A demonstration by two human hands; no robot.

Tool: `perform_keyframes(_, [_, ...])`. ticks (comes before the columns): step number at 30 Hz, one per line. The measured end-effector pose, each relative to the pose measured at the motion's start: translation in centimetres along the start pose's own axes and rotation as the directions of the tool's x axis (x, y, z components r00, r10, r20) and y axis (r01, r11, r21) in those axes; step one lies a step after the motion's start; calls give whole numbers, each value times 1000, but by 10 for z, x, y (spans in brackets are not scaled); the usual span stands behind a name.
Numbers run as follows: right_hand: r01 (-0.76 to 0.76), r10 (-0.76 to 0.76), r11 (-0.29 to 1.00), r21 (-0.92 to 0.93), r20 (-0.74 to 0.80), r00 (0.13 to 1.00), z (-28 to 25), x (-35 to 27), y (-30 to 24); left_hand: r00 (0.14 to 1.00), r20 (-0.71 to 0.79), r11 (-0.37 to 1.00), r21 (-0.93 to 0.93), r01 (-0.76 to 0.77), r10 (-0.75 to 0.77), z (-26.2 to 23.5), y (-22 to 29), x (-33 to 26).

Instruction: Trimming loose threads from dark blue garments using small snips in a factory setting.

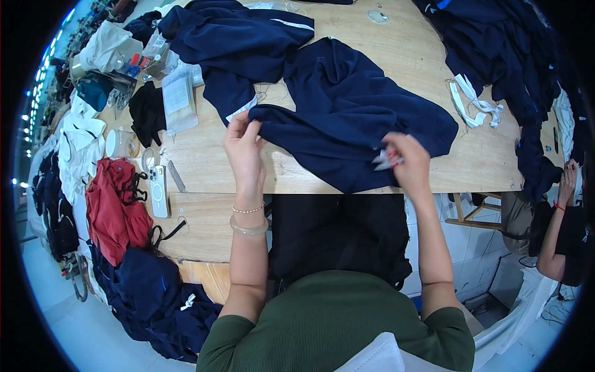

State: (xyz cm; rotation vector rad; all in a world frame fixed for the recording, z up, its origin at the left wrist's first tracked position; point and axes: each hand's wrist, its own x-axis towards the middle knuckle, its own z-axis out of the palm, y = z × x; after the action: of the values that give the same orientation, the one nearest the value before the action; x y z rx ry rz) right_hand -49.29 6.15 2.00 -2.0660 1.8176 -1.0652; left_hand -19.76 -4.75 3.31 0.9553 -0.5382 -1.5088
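Note:
A dark navy garment (365,99) lies spread and folded over the wooden table in front of me, its near edge at the table's front edge. My left hand (245,146) pinches the garment's left end and lifts it a little. In my right hand (409,158) is a small pair of thread snips (388,159) with red on the handle, its pointed blades toward the left over the cloth. The snips are slightly blurred. Another navy garment (229,37) with a white strip lies just beyond, to the left.
White tape strips (474,102) lie right of the garment, near a navy pile (508,49). To the left are a phone (158,191), a red garment (114,211), a plastic packet (180,102) and a black cloth (147,113). Another person's arm (555,229) shows far right.

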Motion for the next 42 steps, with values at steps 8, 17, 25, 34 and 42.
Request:
perform_keyframes(8, [-164,615,343,925,-89,783,-40,91,-46,957,73,603,762,-235,280,-16,5,-4])
perform_keyframes(17, [-806,890,436,400,-55,454,-70,-63,13,918,393,157,905,-395,50,-38,24,-16])
perform_keyframes(25, [-530,801,412,741,-17,599,-74,-59,3,946,312,418,851,-319,87,-22,62,-25])
perform_keyframes(34, [186,376,630,754,-505,777,-194,170,1,957,103,962,-70,-265,271,39,121,-119])
perform_keyframes(42, [-47,107,960,277,-203,973,-50,247,48,997,32,986,-159,-59,65,13,51,-60])
